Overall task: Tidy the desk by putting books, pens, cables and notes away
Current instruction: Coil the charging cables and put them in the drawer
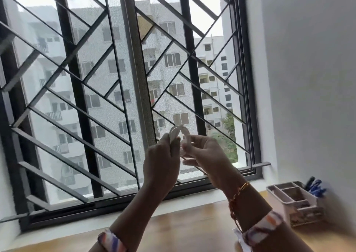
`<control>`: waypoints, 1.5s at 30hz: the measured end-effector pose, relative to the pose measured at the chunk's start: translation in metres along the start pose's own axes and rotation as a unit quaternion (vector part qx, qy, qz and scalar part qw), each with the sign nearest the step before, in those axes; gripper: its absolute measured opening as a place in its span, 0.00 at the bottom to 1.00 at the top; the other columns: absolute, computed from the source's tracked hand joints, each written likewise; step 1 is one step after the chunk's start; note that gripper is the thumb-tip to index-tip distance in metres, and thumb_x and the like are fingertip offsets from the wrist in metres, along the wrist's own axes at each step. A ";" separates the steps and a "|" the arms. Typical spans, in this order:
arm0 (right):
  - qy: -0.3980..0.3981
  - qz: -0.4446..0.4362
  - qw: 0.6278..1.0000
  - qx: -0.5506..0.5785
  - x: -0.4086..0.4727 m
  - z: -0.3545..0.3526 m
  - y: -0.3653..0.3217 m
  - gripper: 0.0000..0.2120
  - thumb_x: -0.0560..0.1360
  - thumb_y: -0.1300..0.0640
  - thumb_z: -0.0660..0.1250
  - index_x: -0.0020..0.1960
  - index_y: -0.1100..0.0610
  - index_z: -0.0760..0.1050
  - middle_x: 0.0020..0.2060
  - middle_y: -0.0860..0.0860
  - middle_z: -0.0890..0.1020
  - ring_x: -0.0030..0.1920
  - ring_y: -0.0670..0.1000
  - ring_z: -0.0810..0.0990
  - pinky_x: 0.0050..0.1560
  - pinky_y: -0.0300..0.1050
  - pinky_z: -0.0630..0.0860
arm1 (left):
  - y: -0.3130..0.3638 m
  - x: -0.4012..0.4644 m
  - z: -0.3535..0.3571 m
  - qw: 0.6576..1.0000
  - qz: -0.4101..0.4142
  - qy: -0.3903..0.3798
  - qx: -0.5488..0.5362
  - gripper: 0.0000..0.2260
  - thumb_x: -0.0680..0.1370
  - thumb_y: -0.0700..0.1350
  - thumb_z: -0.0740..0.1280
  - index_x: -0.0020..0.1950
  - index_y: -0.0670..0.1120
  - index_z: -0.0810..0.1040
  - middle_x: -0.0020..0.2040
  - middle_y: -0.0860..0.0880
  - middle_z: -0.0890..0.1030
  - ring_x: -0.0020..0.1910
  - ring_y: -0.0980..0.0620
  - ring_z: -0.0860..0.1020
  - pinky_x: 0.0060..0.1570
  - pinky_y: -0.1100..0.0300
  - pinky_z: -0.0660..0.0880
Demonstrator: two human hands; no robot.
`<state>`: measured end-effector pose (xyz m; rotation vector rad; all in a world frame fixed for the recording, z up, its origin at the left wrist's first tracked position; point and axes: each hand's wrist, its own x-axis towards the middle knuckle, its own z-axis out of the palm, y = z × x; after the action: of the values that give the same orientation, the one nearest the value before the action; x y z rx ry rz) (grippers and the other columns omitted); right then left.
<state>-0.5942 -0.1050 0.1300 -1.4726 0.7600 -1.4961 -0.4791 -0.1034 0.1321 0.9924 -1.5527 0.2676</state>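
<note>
Both my hands are raised in front of the window, holding a white cable [180,133] looped into a small bundle. My left hand [162,160] grips the bundle's left side, fingers closed around the strands. My right hand [204,155] pinches the cable's right side, where a loop arches over the fingers. The lower part of the cable is hidden between my hands. At the right, several blue pens [316,187] stand in a white desk organiser [294,199] on the wooden desk [183,230].
A barred window [123,89] fills the view ahead, with a white sill below it. A white wall [312,78] stands at the right. A white paper scrap [238,240] shows under my right forearm.
</note>
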 end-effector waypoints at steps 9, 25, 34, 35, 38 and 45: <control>0.117 -0.038 0.991 -0.055 -0.001 0.002 0.021 0.08 0.75 0.63 0.66 0.41 0.67 0.78 0.35 0.61 0.80 0.35 0.54 0.77 0.40 0.50 0.78 | -0.003 0.010 -0.011 0.952 -0.157 -0.263 -0.021 0.09 0.79 0.49 0.62 0.47 0.45 0.78 0.28 0.48 0.78 0.25 0.55 0.75 0.25 0.65 0.65; -0.049 0.019 0.998 0.038 -0.002 0.001 0.012 0.10 0.74 0.66 0.62 0.37 0.66 0.78 0.25 0.52 0.80 0.24 0.46 0.77 0.24 0.33 0.72 | -0.028 -0.021 -0.026 0.545 -0.271 -0.406 -0.682 0.15 0.76 0.40 0.62 0.60 0.37 0.77 0.59 0.35 0.78 0.53 0.45 0.81 0.49 0.57 0.79; -0.053 0.074 0.996 -0.016 -0.004 0.012 0.004 0.14 0.76 0.57 0.64 0.34 0.61 0.77 0.25 0.51 0.77 0.26 0.47 0.75 0.35 0.42 0.77 | -0.025 -0.005 -0.031 0.853 -0.130 -0.317 -0.394 0.08 0.67 0.45 0.74 0.42 0.43 0.81 0.27 0.52 0.79 0.20 0.58 0.72 0.19 0.69 0.67; -0.045 0.086 0.995 -0.008 -0.004 0.013 0.005 0.13 0.76 0.57 0.65 0.35 0.62 0.77 0.26 0.52 0.77 0.28 0.48 0.75 0.38 0.44 0.78 | -0.025 -0.004 -0.029 0.873 -0.115 -0.280 -0.383 0.07 0.67 0.44 0.71 0.40 0.41 0.80 0.25 0.53 0.76 0.21 0.60 0.70 0.21 0.69 0.66; -0.037 0.102 0.994 0.020 -0.002 0.015 0.012 0.08 0.76 0.61 0.64 0.39 0.63 0.76 0.29 0.54 0.77 0.31 0.49 0.76 0.42 0.45 0.78 | -0.025 -0.009 -0.022 0.885 -0.096 -0.235 -0.391 0.11 0.69 0.44 0.71 0.40 0.35 0.78 0.30 0.50 0.78 0.30 0.60 0.72 0.31 0.70 0.69; 0.010 0.128 0.980 0.152 -0.001 0.015 0.029 0.05 0.74 0.59 0.67 0.42 0.60 0.78 0.35 0.54 0.81 0.39 0.51 0.79 0.46 0.47 0.77 | -0.023 -0.026 -0.006 0.876 -0.205 -0.136 -0.415 0.10 0.75 0.41 0.65 0.50 0.34 0.80 0.47 0.36 0.82 0.46 0.44 0.80 0.56 0.46 0.74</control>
<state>-0.5743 -0.1140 0.1055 -1.0887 0.6700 -1.3633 -0.4608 -0.1024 0.1019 0.6402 -1.4350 -0.8164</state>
